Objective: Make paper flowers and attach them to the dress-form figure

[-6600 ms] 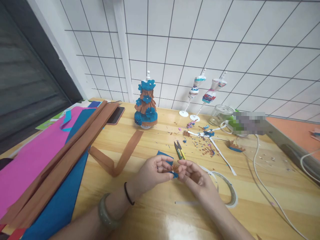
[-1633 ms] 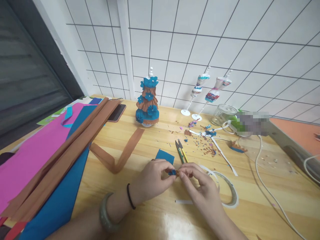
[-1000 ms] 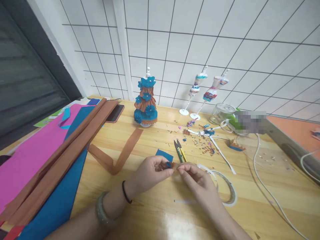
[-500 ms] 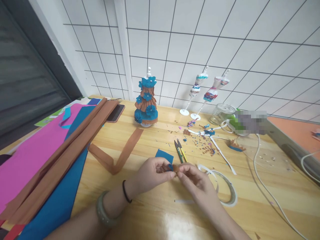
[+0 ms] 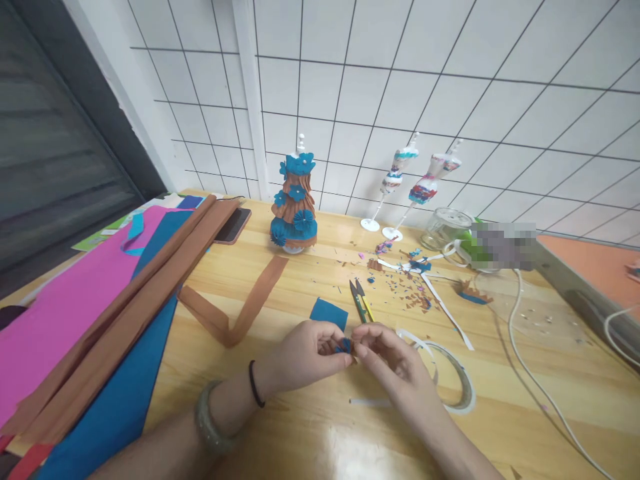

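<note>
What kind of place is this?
Probably a papercraft workspace: a wooden table with pink paper, brown paper, thread snips, and a small form dressed in pleated blue-and-brown paper with flowers.

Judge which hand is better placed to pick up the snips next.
Probably the right hand: it is nearer the handles of the snips than the left hand. Both hold the small folded paper, so it would need freeing first.

A craft workspace — wooden table [image 5: 295, 427] with coloured paper [image 5: 100, 273], snips [image 5: 361, 301], tape [image 5: 465, 380] and paper scraps [image 5: 415, 300].
</note>
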A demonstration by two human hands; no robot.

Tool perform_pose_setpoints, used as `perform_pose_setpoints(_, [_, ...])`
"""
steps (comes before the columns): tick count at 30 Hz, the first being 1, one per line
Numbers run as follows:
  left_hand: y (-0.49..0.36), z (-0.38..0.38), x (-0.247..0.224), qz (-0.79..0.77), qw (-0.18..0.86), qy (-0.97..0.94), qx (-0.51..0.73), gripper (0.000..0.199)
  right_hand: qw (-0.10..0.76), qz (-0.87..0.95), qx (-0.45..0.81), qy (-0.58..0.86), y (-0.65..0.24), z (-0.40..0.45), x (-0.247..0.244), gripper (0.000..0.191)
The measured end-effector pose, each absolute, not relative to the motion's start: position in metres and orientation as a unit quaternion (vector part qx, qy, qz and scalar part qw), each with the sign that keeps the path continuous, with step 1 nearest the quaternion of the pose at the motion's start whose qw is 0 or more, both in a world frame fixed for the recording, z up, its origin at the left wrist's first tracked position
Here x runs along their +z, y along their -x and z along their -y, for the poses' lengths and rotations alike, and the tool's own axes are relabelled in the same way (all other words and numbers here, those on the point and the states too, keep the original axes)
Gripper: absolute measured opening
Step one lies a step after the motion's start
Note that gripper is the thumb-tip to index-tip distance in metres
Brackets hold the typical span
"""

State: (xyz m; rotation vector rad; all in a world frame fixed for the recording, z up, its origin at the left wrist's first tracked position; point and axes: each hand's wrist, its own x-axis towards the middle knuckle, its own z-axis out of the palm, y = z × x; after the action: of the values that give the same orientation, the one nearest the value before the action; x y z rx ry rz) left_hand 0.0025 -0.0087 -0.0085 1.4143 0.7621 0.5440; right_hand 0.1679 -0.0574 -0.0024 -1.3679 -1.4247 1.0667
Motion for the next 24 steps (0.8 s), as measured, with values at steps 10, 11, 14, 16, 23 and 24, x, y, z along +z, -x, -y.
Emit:
perform_pose_setpoints(10, [-0.0010,0.0034,-0.0011,-0.351,0.662,-0.607,0.263,0.012,0.422,0.580,0.442,0.539,-0.1679,0.0560,-0.0038,0.013])
perform_pose_setpoints(11, [-0.0012,0.0037,-0.0014,-0.349,0.662,-0.609,0.261,0.012,0.423,0.573,0.446,0.542,-0.1683,0.0562,-0.0036,0.013])
perform_pose_setpoints(14, [-0.0020,0.0058,-0.0036,-0.342,0.660,-0.621,0.247,0.012,0.424,0.557,0.451,0.554,-0.1684,0.0568,-0.0025,0.017])
perform_pose_setpoints(16, [-0.0021,0.0074,-0.0047,-0.340,0.657,-0.630,0.236,0.014,0.422,0.562,0.448,0.553,-0.1674,0.0569,-0.0013,0.017])
perform_pose_setpoints(23, [-0.0004,0.0047,-0.0029,-0.353,0.637,-0.641,0.243,0.013,0.415,0.591,0.424,0.546,-0.1655,0.0569,0.0011,0.013])
perform_pose_setpoints(24, [-0.0003,0.0045,-0.0030,-0.355,0.634,-0.644,0.239,0.013,0.416,0.588,0.426,0.547,-0.1661,0.0570,0.0011,0.012])
